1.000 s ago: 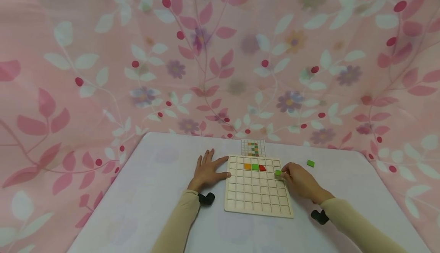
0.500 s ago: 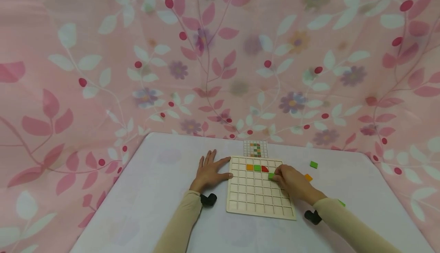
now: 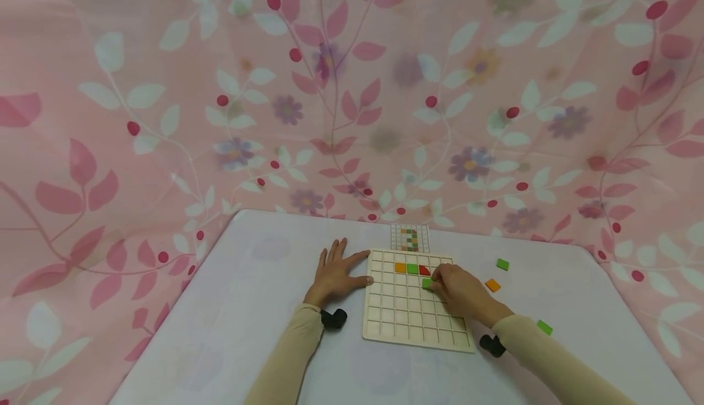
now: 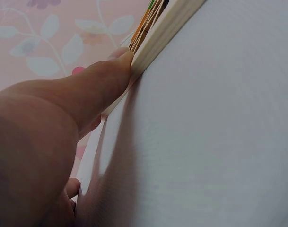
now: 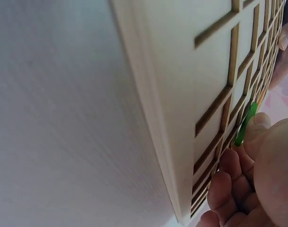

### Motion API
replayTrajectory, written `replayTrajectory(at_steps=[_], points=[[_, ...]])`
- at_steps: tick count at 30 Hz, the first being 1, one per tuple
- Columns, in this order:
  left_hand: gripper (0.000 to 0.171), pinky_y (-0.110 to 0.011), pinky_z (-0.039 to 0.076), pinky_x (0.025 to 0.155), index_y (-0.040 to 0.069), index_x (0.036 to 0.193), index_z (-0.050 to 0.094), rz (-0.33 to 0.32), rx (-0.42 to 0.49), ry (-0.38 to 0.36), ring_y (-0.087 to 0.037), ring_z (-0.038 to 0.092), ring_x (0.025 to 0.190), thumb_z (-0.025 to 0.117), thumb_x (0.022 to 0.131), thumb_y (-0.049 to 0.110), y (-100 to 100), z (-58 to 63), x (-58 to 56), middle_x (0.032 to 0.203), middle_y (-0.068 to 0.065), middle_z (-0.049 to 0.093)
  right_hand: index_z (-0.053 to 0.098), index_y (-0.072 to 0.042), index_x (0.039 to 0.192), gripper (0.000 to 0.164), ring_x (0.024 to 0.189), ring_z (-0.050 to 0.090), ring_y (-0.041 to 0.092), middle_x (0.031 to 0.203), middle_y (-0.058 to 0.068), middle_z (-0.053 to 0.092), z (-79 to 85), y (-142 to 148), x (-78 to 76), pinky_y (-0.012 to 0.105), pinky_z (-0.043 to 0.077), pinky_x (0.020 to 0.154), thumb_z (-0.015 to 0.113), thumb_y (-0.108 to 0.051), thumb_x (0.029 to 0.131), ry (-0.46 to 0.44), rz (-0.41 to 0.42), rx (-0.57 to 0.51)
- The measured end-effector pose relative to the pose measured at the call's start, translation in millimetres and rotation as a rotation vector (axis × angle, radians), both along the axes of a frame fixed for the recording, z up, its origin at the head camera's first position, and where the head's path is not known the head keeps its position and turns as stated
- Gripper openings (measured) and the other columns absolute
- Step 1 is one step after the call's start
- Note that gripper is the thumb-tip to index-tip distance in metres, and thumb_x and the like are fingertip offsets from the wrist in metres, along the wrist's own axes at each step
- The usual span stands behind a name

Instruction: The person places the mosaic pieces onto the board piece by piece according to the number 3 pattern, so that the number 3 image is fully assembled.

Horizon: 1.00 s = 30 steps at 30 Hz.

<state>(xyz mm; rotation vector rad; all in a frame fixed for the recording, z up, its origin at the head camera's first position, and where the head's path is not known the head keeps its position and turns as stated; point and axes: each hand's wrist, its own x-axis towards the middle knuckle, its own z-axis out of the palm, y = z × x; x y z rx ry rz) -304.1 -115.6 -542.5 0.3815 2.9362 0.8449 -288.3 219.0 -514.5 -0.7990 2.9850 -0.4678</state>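
Head view, change: within the last second the held green tile (image 3: pixel 426 283) has travelled inward from the right edge of the board (image 3: pixel 407 318), and is now at the cell on the near side of the red piece (image 3: pixel 423 270).
Right hand (image 3: pixel 464 291): thumb and finger pinch that tile; the right wrist view shows it slanted, and I cannot tell whether its edge touches the board.
Left hand (image 3: pixel 333 278): unmoved, fingers spread, thumb against the board's left edge, forefinger at its far left corner; it seems to steady the board.
Finished row: set orange tile (image 3: pixel 400 268), set green tile (image 3: pixel 412 269) and red piece lie side by side, near the board's far edge.
Meaning: the carry looks nearly over, with the tile judged not yet seated.
Pattern card (image 3: pixel 409 238): just beyond the board's far edge, its coloured squares small.
Loose tiles: a loose orange tile (image 3: pixel 492 285) and a near green tile (image 3: pixel 544 327) have come into view right of the board; a far green tile (image 3: pixel 503 264) lies toward the far edge of the table surface (image 3: pixel 264 283).
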Motion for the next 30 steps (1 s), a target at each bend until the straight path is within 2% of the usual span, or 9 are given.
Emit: replayTrajectory(at_steps=[4,10,15,19,23,26,30], points=[[0.072,-0.065,0.002,0.131,0.035,0.157,0.052,0.006,-0.006,0.002,-0.041,0.005,0.166,0.072,0.093,0.061,0,-2.1,-0.5,0.178,-0.018,0.014,0.062,-0.008,0.109,0.019,0.088,0.058,0.014,0.098,0.001,0.064,-2.0,-1,-3.1,0.042,0.057,0.084,0.068,-0.025,0.105,0.013,0.015,0.019],[0.072,-0.065,0.003,0.131,0.035,0.157,0.052,0.003,-0.012,0.006,-0.041,0.005,0.166,0.071,0.093,0.062,-1,-1.4,-0.2,0.178,-0.018,0.014,0.062,-0.012,0.111,0.021,0.087,0.057,0.015,0.099,0.000,0.065,-2.1,-7,-8.8,0.042,0.058,0.086,0.072,-0.028,0.103,-0.008,-0.014,0.031],[0.073,-0.066,0.004,0.131,0.033,0.158,0.052,-0.003,-0.007,0.007,-0.041,0.006,0.166,0.072,0.093,0.061,-1,-0.8,-0.8,0.178,-0.019,0.015,0.061,-0.016,0.102,0.014,0.080,0.053,0.015,0.089,-0.004,0.062,1.1,-10,-11.9,0.036,0.053,0.077,0.073,-0.023,0.102,-0.036,0.002,0.008],[0.072,-0.066,0.004,0.131,0.033,0.158,0.053,-0.007,-0.006,0.010,-0.042,0.006,0.166,0.072,0.094,0.060,-1,0.2,-1.1,0.177,-0.020,0.015,0.064,-0.019,0.094,0.013,0.075,0.051,0.013,0.080,-0.008,0.059,3.5,-9,-14.9,0.029,0.045,0.069,0.076,-0.020,0.100,-0.105,-0.006,-0.080],[0.071,-0.066,0.004,0.131,0.034,0.158,0.052,-0.005,-0.009,0.010,-0.041,0.006,0.166,0.072,0.094,0.060,-1,-0.5,-0.5,0.178,-0.019,0.014,0.072,-0.020,0.092,0.009,0.074,0.053,0.009,0.080,-0.011,0.064,1.3,-6,-18.9,0.025,0.047,0.067,0.080,-0.018,0.096,-0.100,0.000,-0.165],[0.072,-0.066,0.004,0.131,0.034,0.157,0.053,-0.003,-0.008,0.007,-0.041,0.006,0.166,0.072,0.093,0.060,0,-1.7,-0.9,0.178,-0.019,0.014,0.078,-0.019,0.098,0.004,0.073,0.054,0.007,0.082,-0.012,0.067,-2.4,-3,-20.7,0.023,0.048,0.068,0.081,-0.018,0.095,-0.077,0.006,-0.197],[0.072,-0.066,0.003,0.131,0.034,0.157,0.053,0.001,-0.001,0.010,-0.042,0.006,0.166,0.073,0.093,0.060,1,-1.9,-1.2,0.177,-0.020,0.015,0.083,-0.016,0.108,0.014,0.074,0.054,0.006,0.086,-0.011,0.069,-5.7,1,-20.0,0.021,0.048,0.067,0.081,-0.018,0.095,-0.068,0.017,-0.238]])
